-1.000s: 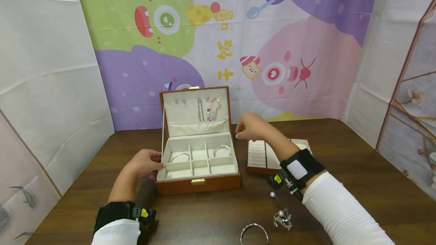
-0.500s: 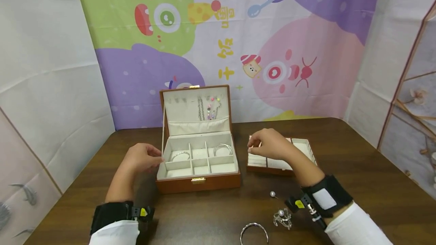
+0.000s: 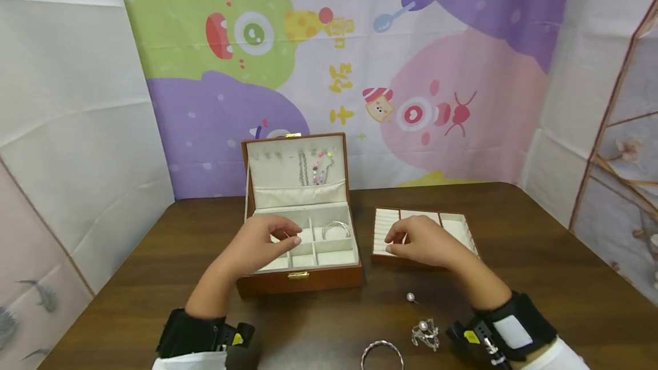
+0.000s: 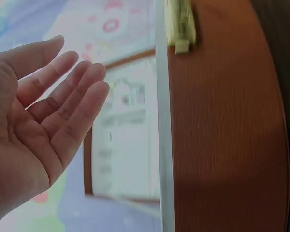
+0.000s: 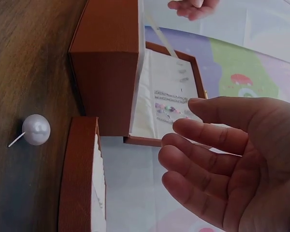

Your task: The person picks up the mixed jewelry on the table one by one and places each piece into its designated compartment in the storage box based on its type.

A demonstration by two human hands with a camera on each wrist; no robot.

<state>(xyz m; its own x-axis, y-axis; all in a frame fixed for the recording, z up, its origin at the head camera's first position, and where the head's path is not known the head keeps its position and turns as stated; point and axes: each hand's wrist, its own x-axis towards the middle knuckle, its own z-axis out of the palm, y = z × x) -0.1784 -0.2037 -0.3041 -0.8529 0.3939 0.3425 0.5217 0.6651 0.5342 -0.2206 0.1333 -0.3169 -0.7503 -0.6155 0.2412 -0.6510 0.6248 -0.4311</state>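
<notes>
Now the left hand [image 3: 262, 244] hovers over the front-left compartments of the open box [image 3: 300, 281], fingers loose and holding nothing, as the left wrist view confirms. Beside the box, toward the table's right edge, lies the tray [image 3: 460, 224]; the right hand [image 3: 421, 243] rests over its front left part, grip released, fingers relaxed, though whether the fingertips touch the tray is hard to tell. One bracelet [image 3: 336, 227] lies in the box's rear right compartment. Near the table's [image 3: 540, 256] front edge sit a pearl pin [image 3: 410, 297], a ring [image 3: 425, 333] and a bangle [image 3: 381, 353].
</notes>
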